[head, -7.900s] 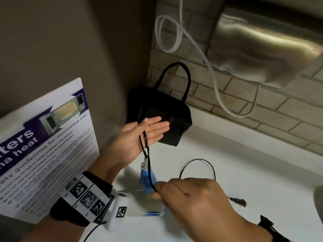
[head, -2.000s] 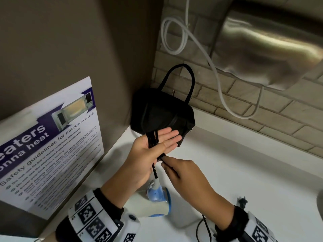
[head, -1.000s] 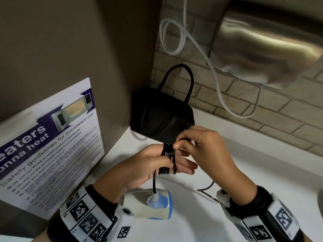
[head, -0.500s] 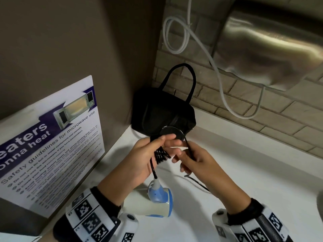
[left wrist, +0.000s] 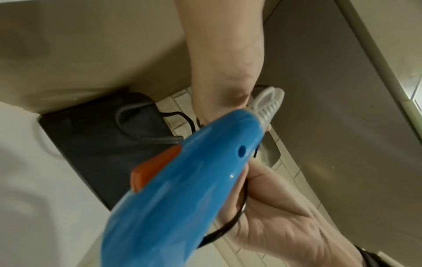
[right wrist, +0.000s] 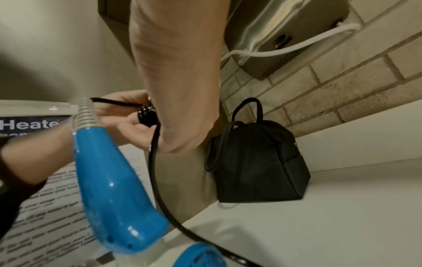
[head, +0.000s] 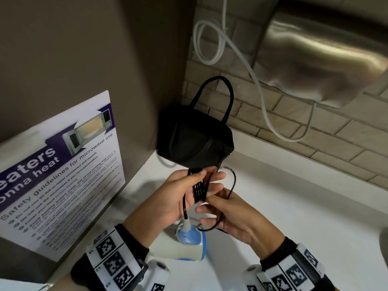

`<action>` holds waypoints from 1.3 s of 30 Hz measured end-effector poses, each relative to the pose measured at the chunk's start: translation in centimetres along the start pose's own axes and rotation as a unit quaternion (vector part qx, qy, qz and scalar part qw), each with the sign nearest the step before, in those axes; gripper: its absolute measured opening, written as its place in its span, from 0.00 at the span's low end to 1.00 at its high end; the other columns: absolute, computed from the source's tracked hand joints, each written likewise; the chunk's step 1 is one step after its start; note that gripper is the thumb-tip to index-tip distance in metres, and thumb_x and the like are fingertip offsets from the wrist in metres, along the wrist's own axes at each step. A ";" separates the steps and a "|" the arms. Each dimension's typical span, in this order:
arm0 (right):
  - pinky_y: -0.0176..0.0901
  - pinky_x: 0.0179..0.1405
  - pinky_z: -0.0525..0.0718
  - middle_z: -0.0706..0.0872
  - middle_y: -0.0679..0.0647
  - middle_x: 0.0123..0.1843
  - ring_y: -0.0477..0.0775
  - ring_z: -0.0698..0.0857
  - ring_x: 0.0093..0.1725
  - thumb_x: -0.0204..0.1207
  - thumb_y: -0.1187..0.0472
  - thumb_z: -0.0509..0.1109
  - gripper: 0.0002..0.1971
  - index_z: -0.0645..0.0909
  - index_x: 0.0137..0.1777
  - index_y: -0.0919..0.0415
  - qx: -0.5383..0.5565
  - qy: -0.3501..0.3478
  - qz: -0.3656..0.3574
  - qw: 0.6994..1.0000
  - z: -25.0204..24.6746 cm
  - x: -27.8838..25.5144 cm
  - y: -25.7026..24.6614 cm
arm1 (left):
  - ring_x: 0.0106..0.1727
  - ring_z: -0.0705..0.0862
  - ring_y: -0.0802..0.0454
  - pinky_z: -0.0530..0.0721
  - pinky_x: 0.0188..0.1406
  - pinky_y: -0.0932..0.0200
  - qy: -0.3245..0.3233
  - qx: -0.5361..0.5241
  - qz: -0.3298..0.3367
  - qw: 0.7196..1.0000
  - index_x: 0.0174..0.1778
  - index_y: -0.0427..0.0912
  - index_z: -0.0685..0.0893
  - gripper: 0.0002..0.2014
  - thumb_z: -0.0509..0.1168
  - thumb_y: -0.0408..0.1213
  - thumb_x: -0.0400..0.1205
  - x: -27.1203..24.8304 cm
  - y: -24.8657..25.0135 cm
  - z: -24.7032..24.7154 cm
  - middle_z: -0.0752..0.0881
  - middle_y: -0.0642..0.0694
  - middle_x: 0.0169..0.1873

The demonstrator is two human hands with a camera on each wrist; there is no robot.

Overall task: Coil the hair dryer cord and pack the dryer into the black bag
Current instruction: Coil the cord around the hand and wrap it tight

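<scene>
The white and blue hair dryer (head: 178, 248) lies on the white counter (head: 294, 206), beneath my hands. Its black cord rises from the handle end and is wound in several coils (head: 199, 191) round the straight fingers of my left hand (head: 176, 196), whose thumb presses on the coils. My right hand (head: 237, 219), just right of and below the left, pinches the loose length of cord (right wrist: 155, 162), which arcs out to the right. The black bag (head: 193, 139) with its loop handle stands upright in the corner behind my hands. I cannot see the plug.
A microwave safety poster (head: 58, 164) leans against the left wall. A steel hand dryer (head: 325, 55) hangs on the brick wall at the upper right, with a white cable (head: 252, 76) looping down below it. The counter stretches away to the right.
My right hand has come down from above the left fingers to below them, bringing the cord round once more. The coil holds more turns than two seconds ago. The dryer lies where it was.
</scene>
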State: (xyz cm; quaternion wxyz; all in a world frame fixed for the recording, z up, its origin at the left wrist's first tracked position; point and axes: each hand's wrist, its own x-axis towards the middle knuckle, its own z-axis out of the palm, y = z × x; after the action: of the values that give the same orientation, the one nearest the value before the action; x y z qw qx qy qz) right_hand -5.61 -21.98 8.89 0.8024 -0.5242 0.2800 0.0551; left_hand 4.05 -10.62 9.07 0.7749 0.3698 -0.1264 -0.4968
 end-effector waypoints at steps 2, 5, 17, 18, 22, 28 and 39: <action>0.42 0.30 0.87 0.87 0.55 0.39 0.50 0.87 0.36 0.82 0.60 0.64 0.06 0.81 0.45 0.56 -0.003 -0.015 0.003 1.000 0.1 0.0 0.4 | 0.33 0.89 0.51 0.78 0.23 0.59 0.027 0.009 -0.001 1.000 0.52 0.36 0.86 0.10 0.58 0.32 0.84 0.1 -0.1 -0.1 0.91 0.43 0.40; 0.38 0.31 0.81 0.85 0.53 0.39 0.47 0.82 0.33 0.83 0.58 0.63 0.09 0.84 0.44 0.52 -0.145 -0.024 -0.028 0.989 -0.3 0.1 0.0 | 0.29 0.82 0.53 0.69 0.27 0.53 0.034 0.043 0.010 0.998 0.49 0.36 0.83 0.09 0.59 0.34 0.85 0.0 -0.3 0.1 0.80 0.47 0.28; 0.34 0.28 0.64 0.63 0.49 0.28 0.46 0.60 0.27 0.79 0.44 0.60 0.17 0.84 0.47 0.56 -0.280 -0.081 -0.206 0.934 -2.9 -2.0 -5.3 | 0.33 0.88 0.53 0.86 0.40 0.60 0.074 0.061 0.044 0.994 0.58 0.30 0.83 0.14 0.53 0.29 0.87 0.6 0.2 -0.5 0.91 0.38 0.45; 0.36 0.28 0.64 0.63 0.50 0.28 0.48 0.61 0.28 0.81 0.46 0.58 0.16 0.84 0.47 0.55 -0.316 -0.076 -0.206 0.923 -2.7 -2.0 -5.1 | 0.35 0.88 0.53 0.85 0.45 0.59 0.076 0.044 0.048 0.995 0.61 0.29 0.81 0.14 0.53 0.29 0.87 0.7 0.2 -0.7 0.91 0.37 0.49; 0.32 0.30 0.67 0.69 0.44 0.24 0.45 0.65 0.26 0.85 0.54 0.57 0.13 0.84 0.55 0.46 -0.490 -0.112 -0.155 0.850 -2.1 -3.3 -4.2 | 0.37 0.88 0.54 0.86 0.46 0.61 0.101 -0.059 0.092 0.989 0.64 0.18 0.74 0.15 0.54 0.26 0.86 1.0 0.7 -1.5 0.91 0.36 0.50; 0.25 0.42 0.75 0.77 0.19 0.29 0.27 0.79 0.36 0.84 0.59 0.59 0.15 0.83 0.59 0.40 -0.660 -0.154 -0.126 0.724 -0.2 -5.0 -1.7 | 0.49 0.91 0.42 0.90 0.43 0.56 0.112 -0.147 0.136 0.973 0.68 0.14 0.66 0.18 0.50 0.24 0.87 1.4 1.4 -1.9 0.85 0.25 0.58; 0.27 0.31 0.71 0.75 0.43 0.27 0.44 0.73 0.27 0.82 0.55 0.59 0.11 0.82 0.46 0.42 -0.554 -0.021 -0.331 0.764 0.2 -5.9 -5.8 | 0.58 0.87 0.32 0.85 0.60 0.45 0.108 -0.044 0.130 0.985 0.65 0.24 0.71 0.13 0.51 0.25 0.87 1.4 1.1 -2.6 0.84 0.23 0.58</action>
State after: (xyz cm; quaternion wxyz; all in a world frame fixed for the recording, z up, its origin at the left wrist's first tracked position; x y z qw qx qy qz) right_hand -8.22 -23.14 16.64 0.3471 -0.9361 -0.0067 -0.0571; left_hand 6.93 -10.46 7.84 0.8574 0.3673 -0.0670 -0.3543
